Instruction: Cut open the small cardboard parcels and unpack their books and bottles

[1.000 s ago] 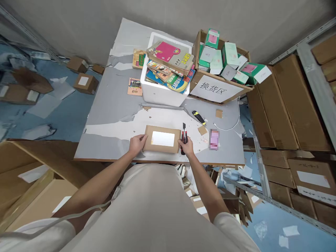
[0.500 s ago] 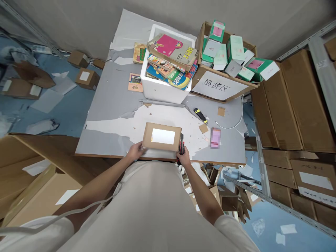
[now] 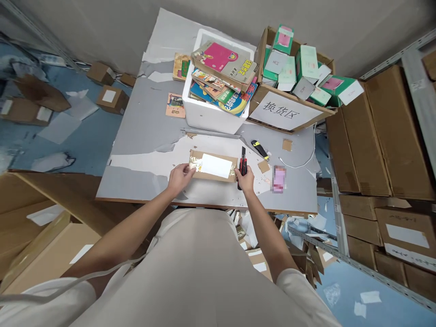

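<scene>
A small brown cardboard box (image 3: 211, 175) with a white label and shiny tape at its ends is just in front of me over the table. My left hand (image 3: 179, 178) pinches its left end between thumb and fingers. In my right hand (image 3: 247, 180) is a red and black utility knife (image 3: 243, 166), its blade end pointing away from me. The fingertips of that same hand touch the box's right end. Farther right on the table lies a second utility knife (image 3: 260, 150), yellow and black.
Behind the cardboard box, a white foam box (image 3: 213, 119) full of books stands beside a carton (image 3: 289, 125) of green-and-white boxes. A pink item (image 3: 279, 179) lies to the right. A large open carton (image 3: 64, 181) is at the left; a shelf (image 3: 340, 213) stands right.
The cardboard box has moved away from me and tilted, so its taped ends show. Both hands moved forward with it, and the red knife came up to the box's right side.
</scene>
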Action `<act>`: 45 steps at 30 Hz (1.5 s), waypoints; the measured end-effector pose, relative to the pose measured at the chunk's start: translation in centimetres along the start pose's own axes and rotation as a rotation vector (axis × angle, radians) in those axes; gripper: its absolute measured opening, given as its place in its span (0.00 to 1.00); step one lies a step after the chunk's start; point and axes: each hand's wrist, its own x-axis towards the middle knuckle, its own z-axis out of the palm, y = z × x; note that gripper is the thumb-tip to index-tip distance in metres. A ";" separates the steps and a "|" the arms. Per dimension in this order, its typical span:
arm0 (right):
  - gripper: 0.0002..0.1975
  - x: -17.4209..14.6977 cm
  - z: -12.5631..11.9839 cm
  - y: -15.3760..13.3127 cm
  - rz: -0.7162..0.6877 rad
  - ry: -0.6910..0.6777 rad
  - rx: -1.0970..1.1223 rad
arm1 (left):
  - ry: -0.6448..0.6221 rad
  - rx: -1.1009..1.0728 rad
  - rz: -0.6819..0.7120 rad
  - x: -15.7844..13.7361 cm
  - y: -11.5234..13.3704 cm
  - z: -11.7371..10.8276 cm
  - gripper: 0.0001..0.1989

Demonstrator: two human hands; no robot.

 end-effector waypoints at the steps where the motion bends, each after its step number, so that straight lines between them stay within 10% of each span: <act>1: 0.15 0.2 -0.1 -0.3 -0.017 -0.008 -0.060 | 0.055 0.018 0.077 -0.2 0.1 0.4 0.28; 7: 0.23 -0.5 -1.2 -4.4 -0.379 -0.159 -0.462 | 0.009 0.119 0.628 -1.8 -0.4 2.2 0.12; 12: 0.27 -0.5 0.6 -9.2 -0.775 -0.739 -0.904 | 0.037 0.126 0.699 -1.7 -1.3 2.6 0.13; 17: 0.33 0.2 2.5 -11.6 -0.887 -0.823 -1.184 | 0.022 0.093 0.677 -1.5 -1.2 2.5 0.14; 27: 0.32 0.7 1.8 -11.8 -0.848 -0.811 -1.373 | -0.055 0.101 0.618 -0.6 -0.9 2.4 0.14; 36: 0.39 1.0 -9.7 -7.5 -0.647 -0.700 -1.445 | -0.039 0.114 0.570 -0.3 -0.4 2.8 0.14; 41: 0.37 -0.4 -13.5 -4.3 -0.538 -0.563 -1.181 | -0.089 0.133 0.569 -0.2 0.1 2.3 0.14; 45: 0.27 -1.5 -14.2 0.0 -0.326 -0.435 -0.537 | -0.137 0.252 0.552 0.1 1.2 1.2 0.15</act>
